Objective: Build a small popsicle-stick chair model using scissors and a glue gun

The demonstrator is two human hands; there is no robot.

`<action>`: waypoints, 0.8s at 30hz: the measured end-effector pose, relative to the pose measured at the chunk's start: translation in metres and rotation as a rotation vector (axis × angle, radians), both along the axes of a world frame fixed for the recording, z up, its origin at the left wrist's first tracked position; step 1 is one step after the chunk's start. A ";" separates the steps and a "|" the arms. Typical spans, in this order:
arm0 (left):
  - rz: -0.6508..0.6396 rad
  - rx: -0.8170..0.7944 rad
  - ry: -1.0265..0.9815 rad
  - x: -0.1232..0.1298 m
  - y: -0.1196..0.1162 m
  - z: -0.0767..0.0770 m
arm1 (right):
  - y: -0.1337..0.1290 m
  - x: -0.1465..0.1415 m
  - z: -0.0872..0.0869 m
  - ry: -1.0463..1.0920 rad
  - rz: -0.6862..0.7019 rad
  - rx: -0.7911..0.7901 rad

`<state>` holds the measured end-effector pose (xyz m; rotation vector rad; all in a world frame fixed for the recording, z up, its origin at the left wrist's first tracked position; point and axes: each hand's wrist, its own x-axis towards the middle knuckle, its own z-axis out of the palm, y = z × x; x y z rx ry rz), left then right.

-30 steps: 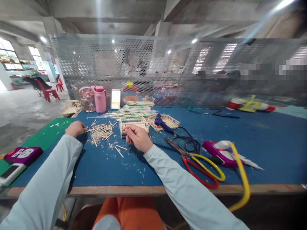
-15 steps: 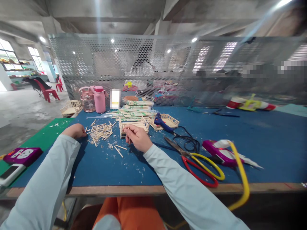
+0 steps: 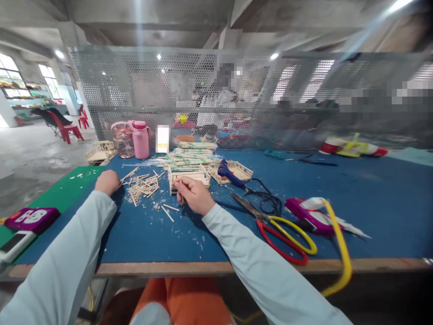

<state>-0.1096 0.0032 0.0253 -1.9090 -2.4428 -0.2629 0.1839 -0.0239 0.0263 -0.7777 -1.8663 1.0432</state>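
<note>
1. Wooden sticks (image 3: 145,184): loose pile on the bench (image 3: 152,246), in front of the pink bottle (image 3: 141,143), with pale crumbs around it.
2. My left hand (image 3: 107,182) is at the pile's left edge, fingertips bunched by one stick that slants away. Can't tell whether it's pinched or only touched.
3. My right hand (image 3: 195,194) has thumb and fingers pressed together on what looks like a short stick (image 3: 180,182), mostly covered. It's in front of the stick frame (image 3: 200,175); can't tell if they touch.
4. Picking well, my take: one stick at a time, gripped near its free end, lifted rather than dragged. The pile is crisscrossed, so a sideways pull would probably shift its neighbours.
5. Sticks look light and thin; I'd pinch softly, check the ends for splinters and shake off crumbs.
6. I'd keep my right wrist steady so it doesn't nudge the frame, and my sleeve off the scissors (image 3: 252,210), which lie just beside that forearm.
7. Writing: white marks on the purple box (image 3: 32,219) at far left, too blurred to read. Green print on the wrapped bundles (image 3: 194,158), too small. White card (image 3: 163,137) behind is pixelated. No brand I can make out.
</note>
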 end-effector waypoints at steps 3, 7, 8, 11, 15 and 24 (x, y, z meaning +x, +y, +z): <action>-0.034 -0.020 0.026 0.029 0.001 -0.003 | -0.001 0.000 0.001 0.003 0.002 0.002; -0.153 -0.020 0.010 0.055 -0.003 0.005 | -0.002 0.001 0.002 0.008 0.004 -0.010; -0.156 0.001 0.007 0.055 -0.004 0.009 | -0.001 0.001 0.002 0.000 0.006 -0.014; -0.081 0.082 0.013 0.039 -0.006 0.019 | 0.000 0.001 0.000 -0.082 -0.007 0.020; 0.045 0.062 0.017 0.007 -0.005 0.014 | 0.003 0.000 -0.006 -0.313 -0.061 0.164; -0.069 0.011 0.054 -0.008 0.009 -0.003 | 0.004 0.002 -0.006 -0.670 -0.095 0.236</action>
